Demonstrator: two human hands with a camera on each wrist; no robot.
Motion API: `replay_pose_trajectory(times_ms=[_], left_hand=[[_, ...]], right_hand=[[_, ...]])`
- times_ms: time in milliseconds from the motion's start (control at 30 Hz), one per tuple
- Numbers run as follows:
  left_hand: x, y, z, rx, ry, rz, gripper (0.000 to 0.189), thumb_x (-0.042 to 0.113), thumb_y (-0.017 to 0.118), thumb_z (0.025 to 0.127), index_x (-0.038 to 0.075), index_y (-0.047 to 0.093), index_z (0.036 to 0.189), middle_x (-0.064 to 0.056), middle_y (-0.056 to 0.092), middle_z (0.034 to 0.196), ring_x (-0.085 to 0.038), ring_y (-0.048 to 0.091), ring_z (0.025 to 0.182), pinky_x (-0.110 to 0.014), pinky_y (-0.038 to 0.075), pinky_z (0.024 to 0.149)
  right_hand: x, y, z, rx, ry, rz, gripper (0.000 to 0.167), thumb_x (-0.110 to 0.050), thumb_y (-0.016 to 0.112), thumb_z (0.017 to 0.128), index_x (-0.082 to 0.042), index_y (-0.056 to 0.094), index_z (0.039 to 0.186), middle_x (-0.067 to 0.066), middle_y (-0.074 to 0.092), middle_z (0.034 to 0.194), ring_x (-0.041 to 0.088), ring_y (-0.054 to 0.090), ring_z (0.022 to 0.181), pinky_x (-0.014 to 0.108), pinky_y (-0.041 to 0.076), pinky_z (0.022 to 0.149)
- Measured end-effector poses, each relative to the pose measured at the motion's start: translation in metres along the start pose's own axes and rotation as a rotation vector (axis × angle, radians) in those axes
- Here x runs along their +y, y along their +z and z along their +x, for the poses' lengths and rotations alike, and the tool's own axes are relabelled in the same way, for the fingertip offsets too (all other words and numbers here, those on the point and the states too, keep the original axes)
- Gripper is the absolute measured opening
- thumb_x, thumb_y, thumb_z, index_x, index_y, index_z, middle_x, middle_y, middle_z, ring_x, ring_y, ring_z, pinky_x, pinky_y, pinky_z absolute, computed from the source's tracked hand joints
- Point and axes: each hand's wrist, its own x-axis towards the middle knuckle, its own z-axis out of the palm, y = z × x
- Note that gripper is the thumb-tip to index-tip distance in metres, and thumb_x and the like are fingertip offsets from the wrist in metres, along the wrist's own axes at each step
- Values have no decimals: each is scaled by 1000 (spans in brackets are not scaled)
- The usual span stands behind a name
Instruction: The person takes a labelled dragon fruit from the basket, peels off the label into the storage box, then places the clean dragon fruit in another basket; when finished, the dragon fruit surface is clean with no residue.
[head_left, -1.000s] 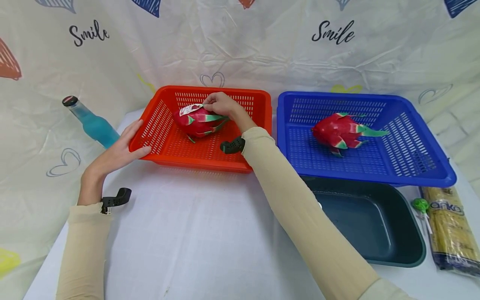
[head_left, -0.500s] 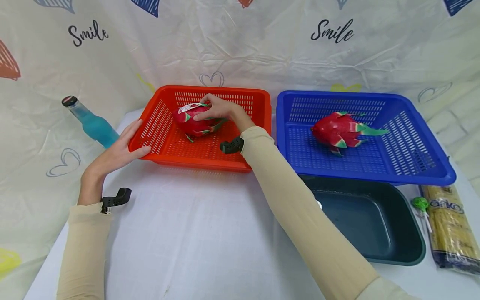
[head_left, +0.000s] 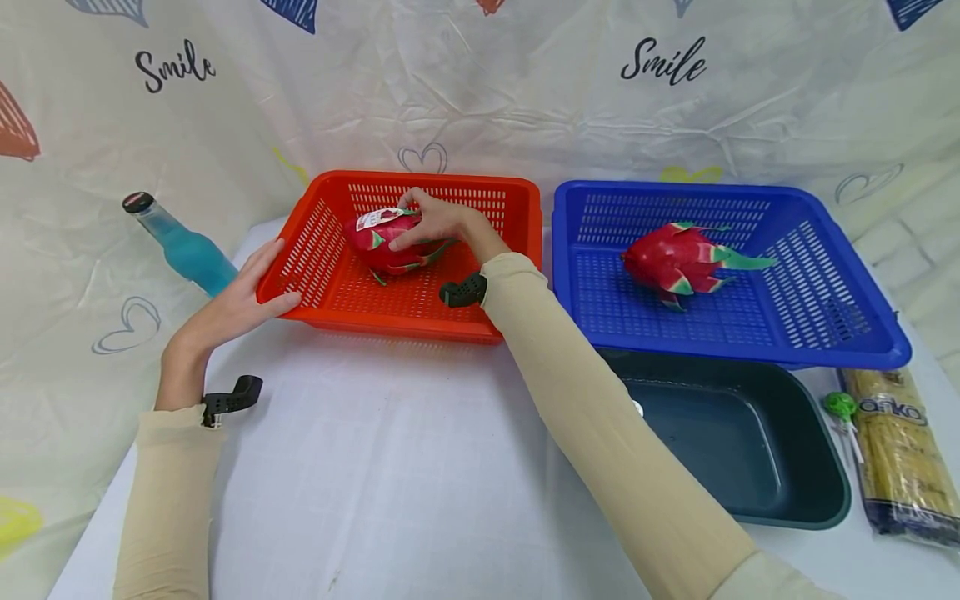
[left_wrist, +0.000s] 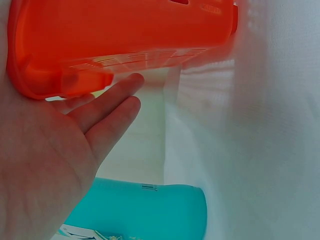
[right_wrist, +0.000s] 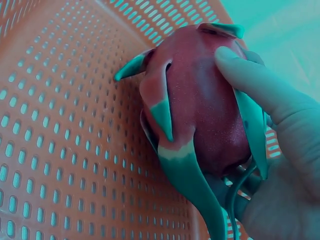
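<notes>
In the head view my right hand (head_left: 437,222) reaches into the red basket (head_left: 405,322) and holds a dragon fruit (head_left: 362,237) that bears a white label. The right wrist view has the thumb lying on the fruit's red skin (right_wrist: 200,100) and the other fingers curled behind it, partly hidden. Around the basket's near left corner lies my left hand (head_left: 228,307), its fingers straight against the outside. From the left wrist, those fingers (left_wrist: 112,120) extend below the rim, touching the basket (left_wrist: 125,30).
A bottle of blue liquid (head_left: 197,254) stands just left of the left hand. To the right, a blue basket (head_left: 720,346) holds another dragon fruit (head_left: 675,260). In front of it are a dark green tub (head_left: 720,450), a green lollipop (head_left: 840,406) and a pasta pack (head_left: 903,458).
My right hand has gone from pinching near the label to gripping the dragon fruit, its thumb now across the side. The left hand has stayed at the basket corner.
</notes>
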Motion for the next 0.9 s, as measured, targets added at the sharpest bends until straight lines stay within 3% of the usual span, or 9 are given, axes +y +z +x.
replay_pose_trajectory(times_ms=[167,467,667,900], left_hand=[[1,0,-1,3,1,-1,87,32,61,93,41,0,154,-5,12,162,-33,21,142,-11,49,76],[2,1,-1,5,13,-11,87,28,62,93,39,0,155,-6,14,161,-33,23,141,-11,50,75],[0,1,-1,2,8,-3,88,29,62,93,40,0,155,-6,13,161,-33,23,141,-11,50,75],[2,1,-1,5,8,0,88,28,62,93,39,0,155,-7,14,161,-33,23,142,-11,50,75]], right_hand=[[-1,1,0,-32,0,2,67,-24,71,85,-15,24,132,14,34,143,27,40,130,32,50,100],[0,3,4,3,-80,-60,69,-26,72,84,-12,30,137,12,39,143,26,41,130,32,49,103],[0,3,5,2,-63,-165,81,-35,71,84,-9,30,149,10,41,146,24,41,130,34,45,107],[0,6,8,-11,-106,-216,84,-39,72,82,-8,33,149,8,47,142,22,45,126,31,48,102]])
